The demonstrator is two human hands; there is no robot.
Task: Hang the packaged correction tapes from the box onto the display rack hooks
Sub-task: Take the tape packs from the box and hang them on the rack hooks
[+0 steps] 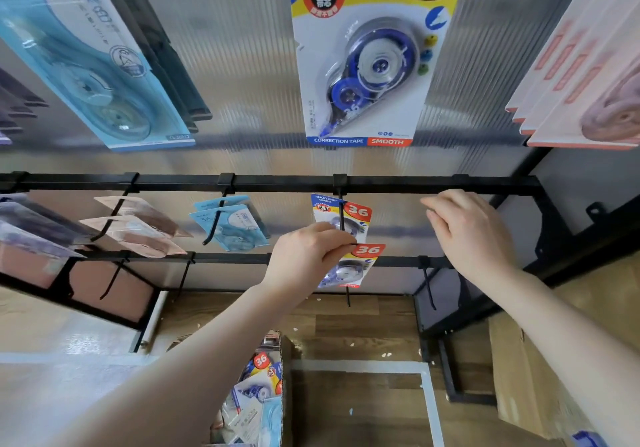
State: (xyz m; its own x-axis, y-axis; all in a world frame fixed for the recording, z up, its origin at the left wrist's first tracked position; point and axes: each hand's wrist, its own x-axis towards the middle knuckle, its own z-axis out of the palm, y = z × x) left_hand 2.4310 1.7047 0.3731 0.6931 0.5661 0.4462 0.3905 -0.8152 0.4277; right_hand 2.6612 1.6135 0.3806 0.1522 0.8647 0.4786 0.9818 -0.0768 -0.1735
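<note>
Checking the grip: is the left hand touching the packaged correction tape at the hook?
Touching. The head view shows the left hand fingers pinching the packaged correction tape by its top edge.

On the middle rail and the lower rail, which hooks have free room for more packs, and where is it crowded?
Free: the hook on the lower rail under the right hand, and the bare hook left of the left hand. Crowded: the hook where the left hand threads a yellow pack before another, and the blue packs.
</note>
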